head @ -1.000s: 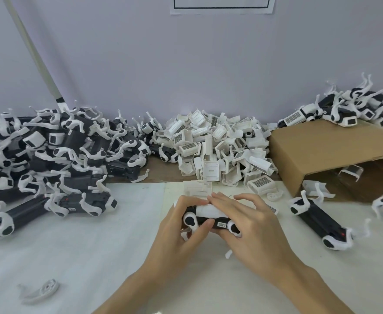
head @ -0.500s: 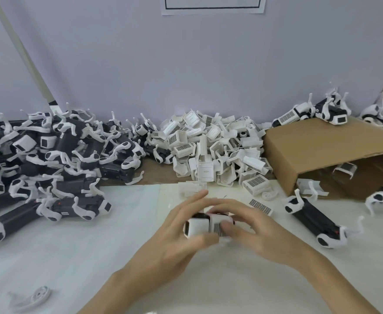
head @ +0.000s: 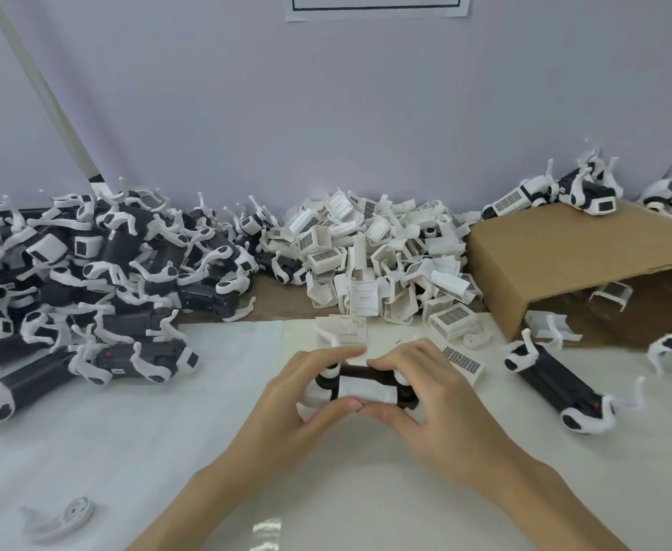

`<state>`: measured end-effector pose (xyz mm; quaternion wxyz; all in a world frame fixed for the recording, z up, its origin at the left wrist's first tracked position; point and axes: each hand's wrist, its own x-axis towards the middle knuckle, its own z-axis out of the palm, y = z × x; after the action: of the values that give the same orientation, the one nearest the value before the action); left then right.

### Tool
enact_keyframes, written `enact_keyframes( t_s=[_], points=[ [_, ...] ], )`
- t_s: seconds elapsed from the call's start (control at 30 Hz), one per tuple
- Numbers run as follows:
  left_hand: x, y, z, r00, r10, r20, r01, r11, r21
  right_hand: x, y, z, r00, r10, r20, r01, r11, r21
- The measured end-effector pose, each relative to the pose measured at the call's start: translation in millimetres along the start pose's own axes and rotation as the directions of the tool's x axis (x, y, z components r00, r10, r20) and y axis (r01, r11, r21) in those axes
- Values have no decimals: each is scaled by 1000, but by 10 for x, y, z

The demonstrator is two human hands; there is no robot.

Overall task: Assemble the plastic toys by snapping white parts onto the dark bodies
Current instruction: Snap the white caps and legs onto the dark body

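A dark toy body (head: 360, 371) with white end pieces lies crosswise between my hands, low over the white mat. A white rectangular part (head: 367, 387) sits against its near side. My left hand (head: 294, 403) grips the body's left end, thumb under the white part. My right hand (head: 433, 395) grips the right end, its thumb meeting the left thumb below the part. Fingers of both hands curl over the top of the body and hide its far side.
A heap of loose white parts (head: 382, 264) lies at the back centre. Finished toys (head: 87, 280) pile up on the left. A tipped cardboard box (head: 573, 256) stands at the right, with a dark toy (head: 553, 385) before it. A white clip (head: 61, 518) lies near left.
The toy has been turned in my hands: the white part now faces me along the body's near side. Both thumbs have come together under it. The camera has tilted slightly.
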<state>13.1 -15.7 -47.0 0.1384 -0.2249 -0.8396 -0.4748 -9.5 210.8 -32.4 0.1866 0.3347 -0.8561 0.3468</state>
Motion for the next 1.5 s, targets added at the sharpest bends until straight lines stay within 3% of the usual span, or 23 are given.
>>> enact_keyframes(
  t_s=[0.13,0.3,0.4,0.7,0.87,1.0,1.27,1.37,1.43,1.5],
  points=[
    [-8,14,41,998,47,-47,-45,997,60,10,13,9,999,32,19,-32,999,16],
    [-24,-16,54,1000,-6,-9,6,1000,29,10,55,-23,985,91,150,-100,994,53],
    [-26,-12,60,1000,-2,-19,3,999,37,15,34,19,985,85,147,-92,995,36],
    [18,32,34,988,-142,-63,128,975,-181,32,54,-1,952,201,229,-224,971,80],
    [21,-23,-30,979,-164,120,175,980,-93,44,59,-39,934,237,269,-245,969,-1],
    [23,-45,-23,984,-125,127,137,987,-87,63,0,-39,928,228,295,-194,971,-140],
    [31,-58,-26,987,-106,121,121,985,-123,27,-45,52,958,156,241,-107,973,-203],
    [32,-32,-1,995,-94,32,96,991,-94,26,-7,57,975,108,195,-79,985,-151],
    [41,5,24,983,-166,-81,152,975,-162,46,-26,57,994,96,59,-90,990,-105],
    [61,61,21,930,-331,-161,230,865,-446,61,-39,63,977,144,-159,-144,989,7]
  ],
)
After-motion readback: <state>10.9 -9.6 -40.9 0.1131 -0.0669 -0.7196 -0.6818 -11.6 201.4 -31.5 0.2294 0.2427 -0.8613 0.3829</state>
